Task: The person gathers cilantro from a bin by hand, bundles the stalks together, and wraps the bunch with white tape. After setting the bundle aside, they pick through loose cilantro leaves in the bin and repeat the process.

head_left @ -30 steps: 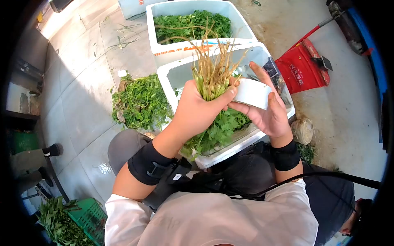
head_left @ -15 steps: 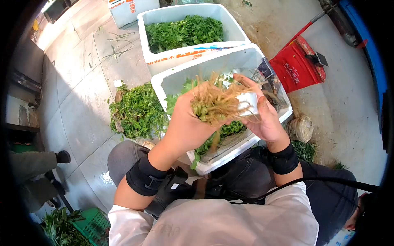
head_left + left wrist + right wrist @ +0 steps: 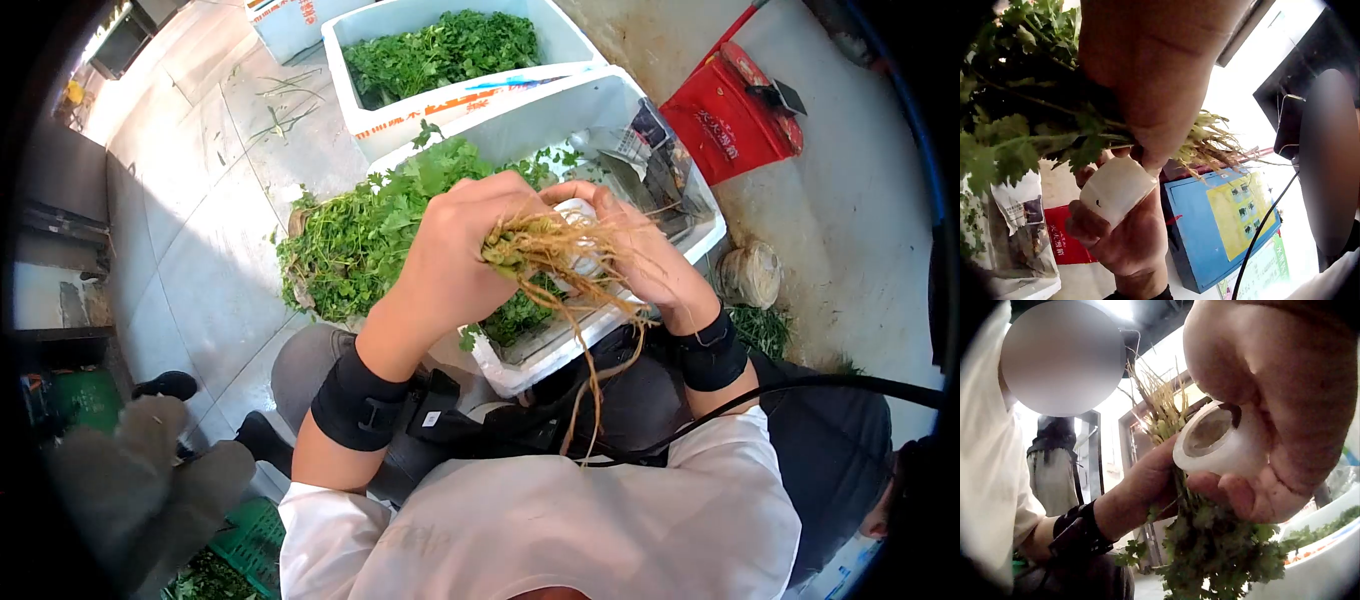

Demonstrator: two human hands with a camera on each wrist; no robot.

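Observation:
My left hand [image 3: 465,245] grips a bunch of coriander by its stems, just behind the roots. The pale brown roots [image 3: 560,245] point right and hang toward my lap in the head view, while the green leaves [image 3: 425,185] spread out to the left. My right hand [image 3: 645,250] holds a roll of white tape [image 3: 1222,440] right beside the stems, its fingers curled about the roll. From the left wrist, the tape roll [image 3: 1117,187] shows close under the left hand [image 3: 1147,81], near the stems.
Below the hands stands a white foam box [image 3: 510,380] with some greens and a newspaper-like sheet. Behind it, another foam box [image 3: 335,65] holds leafy greens. Loose greens [image 3: 335,255] lie on the floor at left. A red bag [image 3: 725,120] stands at right; another person's legs [image 3: 160,480] show at lower left.
The bunch has turned: its roots pointed up and away, and now point right and down toward me, with leaves out to the left. At lower left, the other person has come closer.

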